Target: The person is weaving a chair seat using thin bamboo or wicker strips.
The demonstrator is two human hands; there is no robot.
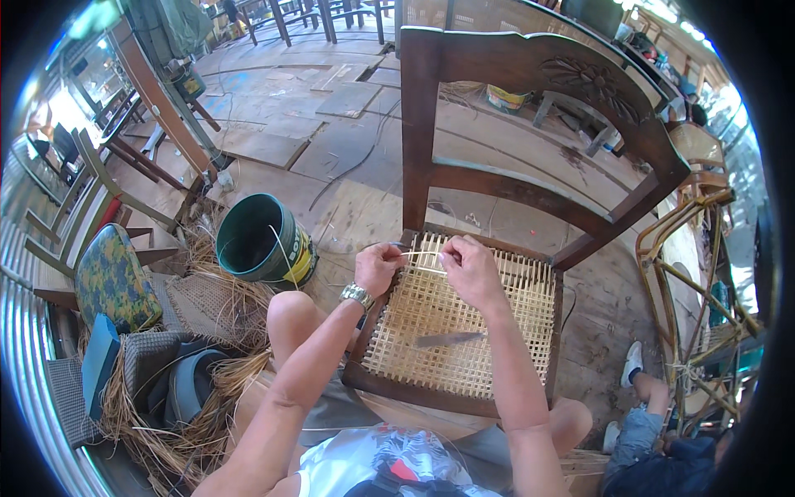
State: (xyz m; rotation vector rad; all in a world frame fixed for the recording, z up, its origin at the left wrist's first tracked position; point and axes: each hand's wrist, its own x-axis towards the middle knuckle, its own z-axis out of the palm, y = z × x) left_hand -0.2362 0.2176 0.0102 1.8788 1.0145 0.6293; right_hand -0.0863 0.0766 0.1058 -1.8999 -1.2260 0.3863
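Note:
A dark wooden chair (542, 62) with a carved back stands before me. Its seat is woven cane (431, 364), with a tight open grid near me and looser strands toward the back rail. Over the back left corner of the seat, my left hand (381, 267) pinches a pale cane strand (424, 254). My right hand (470, 269) grips the same strand a short way to the right, fingers closed. The strand bows between the two hands. A flat, thin grey strip-like tool (449, 339) lies across the weave below my right hand, which does not touch it.
A dark green bucket (257, 236) stands left of the chair. Loose cane fibres (215, 323), a camouflage-patterned cushion (116, 277) and another chair (99, 195) crowd the left. At right are a bamboo-like frame (662, 265) and another person's leg (650, 389). Boards cover the floor (348, 99).

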